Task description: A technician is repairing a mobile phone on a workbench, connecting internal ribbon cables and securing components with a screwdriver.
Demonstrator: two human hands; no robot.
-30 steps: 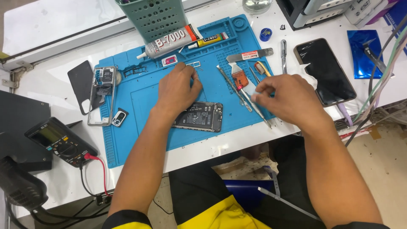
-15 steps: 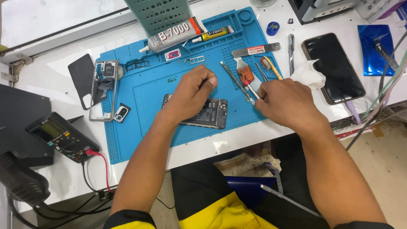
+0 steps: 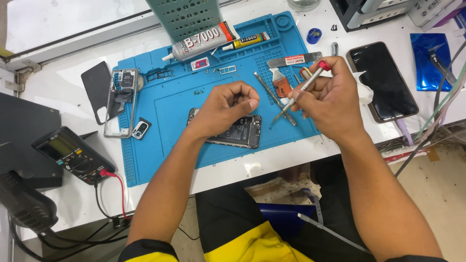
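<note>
An opened phone [image 3: 238, 133] lies back-side up, its circuit boards exposed, in the middle of a blue work mat [image 3: 170, 111]. My left hand [image 3: 225, 106] hovers over it with the fingers curled in and thumb pressed to forefinger; whether it pinches a small part is not visible. My right hand [image 3: 330, 97] holds a thin silver screwdriver [image 3: 303, 90] with a red cap, its tip pointing down-left toward the mat beside the phone.
A phone frame [image 3: 121, 99] and dark back cover [image 3: 97, 87] lie at the mat's left. Glue tubes [image 3: 204, 41], a metal pry tool [image 3: 291, 60] and tweezers [image 3: 272, 94] lie at the top. A multimeter [image 3: 73, 155] sits left, a black phone [image 3: 383, 80] right.
My left hand has lifted off the opened phone and curled shut. My right hand has raised the screwdriver from among the tools at the mat's right.
</note>
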